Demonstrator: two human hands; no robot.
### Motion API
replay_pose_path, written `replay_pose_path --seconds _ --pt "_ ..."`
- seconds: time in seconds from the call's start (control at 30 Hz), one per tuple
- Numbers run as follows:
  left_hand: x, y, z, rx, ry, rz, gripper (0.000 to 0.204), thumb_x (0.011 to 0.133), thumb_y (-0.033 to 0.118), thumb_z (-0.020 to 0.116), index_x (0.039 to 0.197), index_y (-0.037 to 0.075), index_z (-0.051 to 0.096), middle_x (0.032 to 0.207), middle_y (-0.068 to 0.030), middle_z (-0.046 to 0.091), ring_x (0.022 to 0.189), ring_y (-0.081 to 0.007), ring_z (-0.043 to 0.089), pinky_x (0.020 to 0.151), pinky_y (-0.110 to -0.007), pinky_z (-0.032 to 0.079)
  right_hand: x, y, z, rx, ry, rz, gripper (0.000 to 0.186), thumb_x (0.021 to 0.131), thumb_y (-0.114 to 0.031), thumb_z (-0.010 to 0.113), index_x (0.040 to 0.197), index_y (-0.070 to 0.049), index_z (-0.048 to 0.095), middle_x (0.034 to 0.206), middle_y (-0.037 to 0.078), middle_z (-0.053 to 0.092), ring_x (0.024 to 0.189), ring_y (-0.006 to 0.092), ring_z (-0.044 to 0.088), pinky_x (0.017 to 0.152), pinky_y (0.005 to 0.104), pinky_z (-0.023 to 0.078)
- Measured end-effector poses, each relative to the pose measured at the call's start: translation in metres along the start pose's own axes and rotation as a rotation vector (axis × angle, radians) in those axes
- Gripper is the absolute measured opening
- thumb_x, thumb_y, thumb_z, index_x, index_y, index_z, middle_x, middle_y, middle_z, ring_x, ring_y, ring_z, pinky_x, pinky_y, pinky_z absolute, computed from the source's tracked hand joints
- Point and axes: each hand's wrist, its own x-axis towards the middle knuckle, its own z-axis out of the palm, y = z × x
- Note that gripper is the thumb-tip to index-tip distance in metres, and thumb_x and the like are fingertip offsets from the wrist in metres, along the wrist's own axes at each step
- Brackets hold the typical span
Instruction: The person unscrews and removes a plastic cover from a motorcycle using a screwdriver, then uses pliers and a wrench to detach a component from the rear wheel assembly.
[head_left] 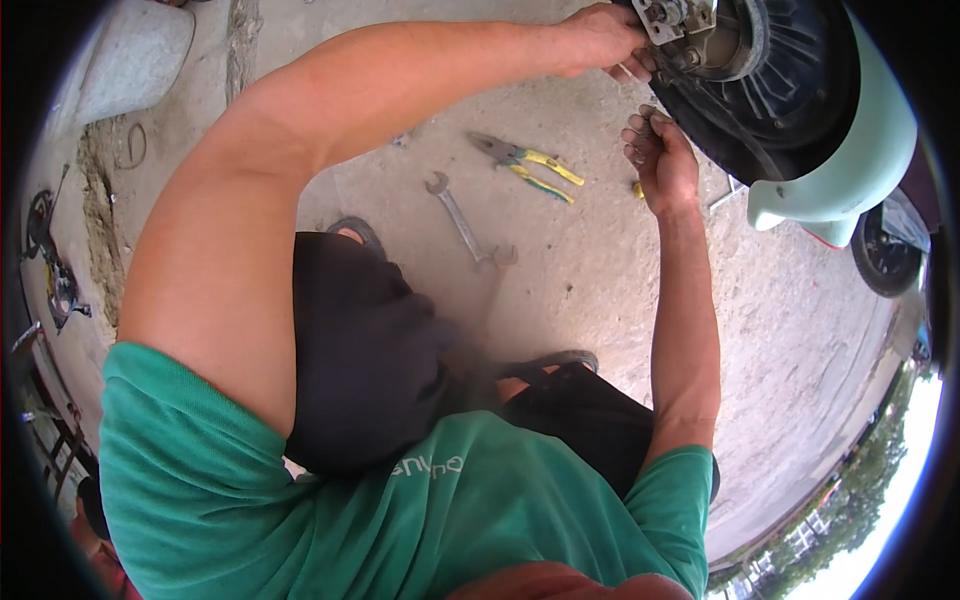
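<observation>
A dark scooter wheel (790,95) with a ribbed hub stands at the upper right, under a pale green fender (880,140). My left hand (605,42) reaches across to the metal bracket (680,15) by the hub. Its fingers are bent together beside the bracket; what they pinch, if anything, is hidden. Palm up, my right hand (665,165) is just below, next to the tyre's edge. Its soiled fingers are curled in, and I cannot make out anything between them. A black cable (735,130) runs down along the wheel close to this hand.
On the concrete floor lie yellow-handled pliers (525,165) and a double open-ended wrench (465,225). A metal rod (727,192) lies under the fender. A pale tub (135,60) stands at the upper left. Another small wheel (887,252) is at the right.
</observation>
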Motion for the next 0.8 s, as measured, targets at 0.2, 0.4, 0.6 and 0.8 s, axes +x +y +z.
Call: replay_pose_path --seconds 0.2,0.4,0.6,0.8 --pt "-0.008 0.009 0.007 -0.111 0.039 -0.003 0.026 0.105 0.018 0.05 0.119 0.001 0.064 0.102 -0.0128 0.075 0.087 -0.0212 0.076 0.072 -0.035 0.062 -0.001 -0.007 0.001 -0.019 0.047 -0.003 0.025 0.101 -0.017 0.052 0.118 -0.003 0.065 0.096 0.005 0.069 0.084 0.0176 0.066 0.076 0.0294 0.052" --pt "-0.013 0.012 0.017 0.143 0.177 0.074 0.029 0.105 0.017 0.047 0.117 -0.001 0.067 0.102 -0.0129 0.076 0.085 -0.0216 0.076 0.073 -0.034 0.063 -0.003 -0.006 -0.005 0.079 0.038 0.044 0.027 0.101 -0.02 0.052 0.117 -0.004 0.065 0.09 0.004 0.065 0.081 0.018 0.062 0.079 0.0311 0.051" --pt "-0.022 0.027 0.016 0.076 0.103 -0.067 0.023 0.102 0.012 0.05 0.119 0.001 0.062 0.11 -0.0119 0.074 0.087 -0.0211 0.074 0.07 -0.033 0.056 0.0 -0.005 -0.013 0.284 -0.173 0.058 0.032 0.101 -0.027 0.05 0.119 -0.004 0.064 0.1 0.005 0.065 0.088 0.0188 0.06 0.081 0.0327 0.048" --pt "-0.024 0.031 0.006 0.217 0.104 -0.057 0.024 0.101 0.016 0.052 0.117 0.003 0.064 0.11 -0.0062 0.073 0.094 -0.0163 0.07 0.076 -0.033 0.055 0.001 -0.023 0.027 0.508 -0.196 0.057 0.037 0.105 -0.033 0.048 0.125 -0.006 0.062 0.111 0.006 0.068 0.088 0.0195 0.058 0.078 0.0318 0.045"
